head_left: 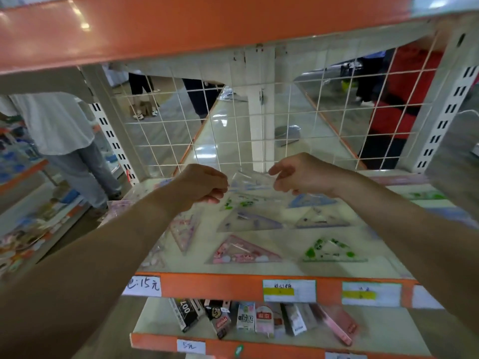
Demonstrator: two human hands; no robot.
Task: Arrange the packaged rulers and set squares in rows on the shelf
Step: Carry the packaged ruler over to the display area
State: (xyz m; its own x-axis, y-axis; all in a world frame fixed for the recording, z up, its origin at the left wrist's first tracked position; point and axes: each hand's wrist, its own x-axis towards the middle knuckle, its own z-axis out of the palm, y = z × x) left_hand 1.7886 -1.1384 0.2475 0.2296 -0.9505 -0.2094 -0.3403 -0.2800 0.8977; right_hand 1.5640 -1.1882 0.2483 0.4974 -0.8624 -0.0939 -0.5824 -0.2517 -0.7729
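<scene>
Left hand (204, 183): fingers curled in, thumb and fingertips pinching the left edge of a packet (252, 182).
Right hand (295, 174): fingers bent, pinching the packet's upper right corner.
Packet: a clear, glossy plastic sleeve, creased and shiny, held between both hands above the back of the shelf (337, 268). Blue-printed triangular pieces show through it, blurred.
Shelf: a flat, smooth cream board with a glossy orange front lip.
Pink square (243, 251): a translucent triangle in a clear sleeve, lying flat near the front, long edge toward the lip.
Green square (331, 251): the same shape with green blotches, beside the pink one to its right, apart from it.
Purple square (248, 220): a lilac triangle behind the pink one, below the held packet.
Blue square (311, 200): a pale blue triangle further back, under the right wrist.
Tilted square (185, 229): pink, point toward the front, partly under the left forearm.
Grid (233, 125): thin white wire in square mesh, forming the shelf's back.
Labels (289, 290): white paper slips with yellow bands, stuck on the orange lip.
Boxes (246, 317): small printed cartons, jumbled on the shelf below.
Person (57, 125): stands left of the rack in a loose white top.
</scene>
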